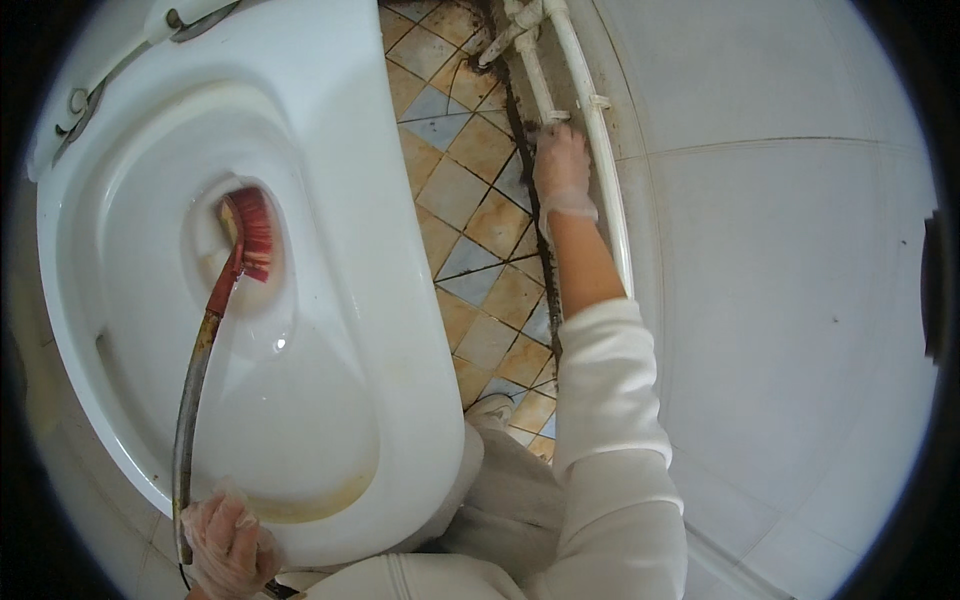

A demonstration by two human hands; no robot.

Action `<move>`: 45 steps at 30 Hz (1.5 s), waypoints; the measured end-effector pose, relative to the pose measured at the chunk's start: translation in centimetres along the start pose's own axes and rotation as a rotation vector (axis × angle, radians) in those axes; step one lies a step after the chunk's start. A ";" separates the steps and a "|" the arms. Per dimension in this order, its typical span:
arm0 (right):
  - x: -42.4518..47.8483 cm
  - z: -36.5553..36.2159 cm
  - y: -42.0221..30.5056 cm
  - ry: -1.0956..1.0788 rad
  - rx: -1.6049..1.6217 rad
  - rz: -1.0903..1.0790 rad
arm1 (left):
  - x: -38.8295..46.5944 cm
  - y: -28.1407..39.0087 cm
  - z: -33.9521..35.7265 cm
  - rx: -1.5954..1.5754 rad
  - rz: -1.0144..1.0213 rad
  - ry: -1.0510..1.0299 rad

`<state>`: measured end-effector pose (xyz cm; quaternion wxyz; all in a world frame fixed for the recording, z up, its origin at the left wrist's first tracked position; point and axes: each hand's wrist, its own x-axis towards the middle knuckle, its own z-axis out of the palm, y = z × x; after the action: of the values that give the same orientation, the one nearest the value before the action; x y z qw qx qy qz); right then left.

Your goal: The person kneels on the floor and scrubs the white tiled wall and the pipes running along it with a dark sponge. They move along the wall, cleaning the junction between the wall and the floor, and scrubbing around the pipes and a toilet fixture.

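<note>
A long-handled brush with red bristles (255, 232) has its head in the drain well of a white ceramic toilet bowl (405, 315). Its worn, curved handle (193, 397) leans across the near rim. Beside the lower end of that handle is my left hand (229, 536), in a clear thin glove, with fingers curled. Whether it grips the handle or the rim is unclear. My right hand (564, 169), also gloved, reaches to the floor's edge along the wall, close to a white pipe (536, 82). Its fingertips are blurred, and I cannot tell what they hold.
A second white pipe (600, 142) runs along the white tiled wall (765, 247). Dark grime lines the joint between wall and patterned floor tiles (480, 202). At the upper left stands the raised toilet seat (112, 60). My shoe (491, 411) is on the floor beside the toilet.
</note>
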<state>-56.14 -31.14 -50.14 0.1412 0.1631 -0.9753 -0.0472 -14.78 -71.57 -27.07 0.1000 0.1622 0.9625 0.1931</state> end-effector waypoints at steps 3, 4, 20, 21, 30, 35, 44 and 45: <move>-0.6 0.2 -0.9 -0.084 0.095 0.137 | -0.6 -0.4 -0.1 0.014 -0.002 -0.020; -2.1 -1.0 -2.1 -0.139 0.132 0.115 | -1.0 -0.3 0.1 0.030 -0.026 -0.028; -8.9 -24.3 7.5 0.135 0.006 -0.099 | -1.9 -0.7 0.6 -0.082 0.012 -0.075; -6.5 -25.4 7.6 0.123 -0.169 -0.182 | -1.8 -0.5 0.5 -0.058 0.025 -0.071; -16.7 -18.3 6.7 -0.567 -0.696 -0.353 | -1.6 -1.3 0.6 -0.068 0.055 -0.011; -16.4 -23.1 8.8 -0.311 -1.029 -0.362 | -1.6 -0.8 0.1 -0.053 0.054 -0.047; -13.1 -18.9 5.3 -0.694 -0.781 -0.362 | -2.0 -1.3 1.0 -0.058 0.063 0.024; -16.2 -18.9 6.2 -0.672 -0.679 -0.347 | -2.0 -1.4 0.9 -0.073 0.070 0.009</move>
<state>-37.87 -20.78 -35.47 -0.1451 0.2435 -0.8550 -0.4343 -13.13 -73.20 -28.18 0.0945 0.1912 0.9490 0.2320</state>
